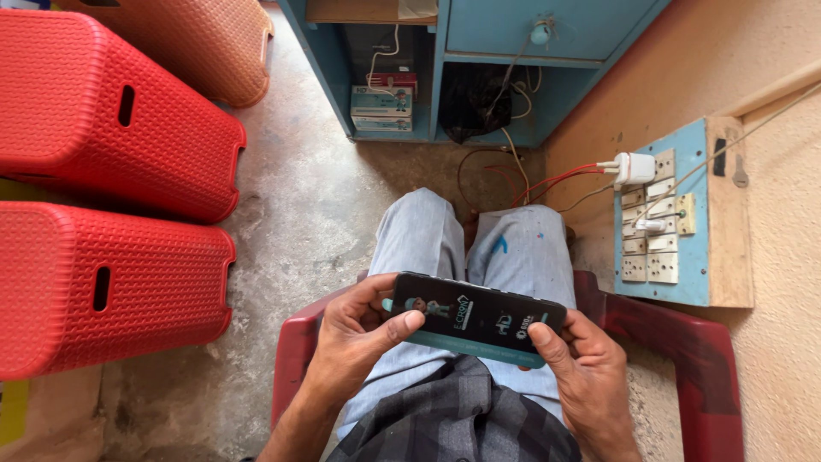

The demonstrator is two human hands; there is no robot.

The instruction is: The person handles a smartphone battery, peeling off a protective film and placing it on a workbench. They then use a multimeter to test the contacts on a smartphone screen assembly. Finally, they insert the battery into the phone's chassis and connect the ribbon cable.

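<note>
Head view looks down onto a seated person's lap, where both hands hold a flat black packet with a teal underside in the lower middle of the frame. Its long axis runs nearly left to right across the picture, tilted slightly so the right end sits lower than the left. The printed black face is turned up toward the camera; the teal layer beneath shows only as a thin strip along the near edge.

Left hand grips the packet's left end, thumb laid across the top face and fingers curled round the far edge. Right hand grips the right end, thumb pressed on the near right corner, its other fingers mostly hidden under the packet. Both hands are closed on it.

Forearms are cut off by the bottom edge, and a dark checked shirt covers the near part of the lap. Light grey trousers run upward from there; the feet are hard to make out in the shadow. Only parts of the dark red plastic chair show.

Red plastic stools lie at the left, cut off by the frame edge. A blue cabinet stands at the top, its shelf holding stacked boxes. A blue switchboard with a white charger is on the wall at right.
</note>
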